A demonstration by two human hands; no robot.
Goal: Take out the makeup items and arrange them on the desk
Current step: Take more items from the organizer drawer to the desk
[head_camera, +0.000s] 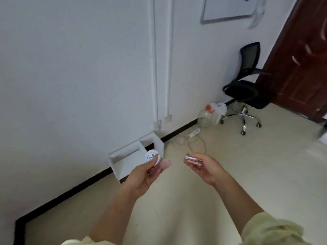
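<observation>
Over the floor (247,174), left grip (141,177) pinching white jar (152,156), right grip (205,167) clasping pink compact (192,160), white organizer (127,160) beyond

Small print on the jar (152,155) (below "PIPL") is unreadable.

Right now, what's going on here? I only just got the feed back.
A person is holding two makeup items up in front of them. The left hand grips a small round white jar labelled PIPL, and the right hand holds a flat pink compact. Beyond the hands, a white organizer box sits by the wall. No desk shows in this view, and neither item is set down yet. A black office chair stands in the far corner.
</observation>
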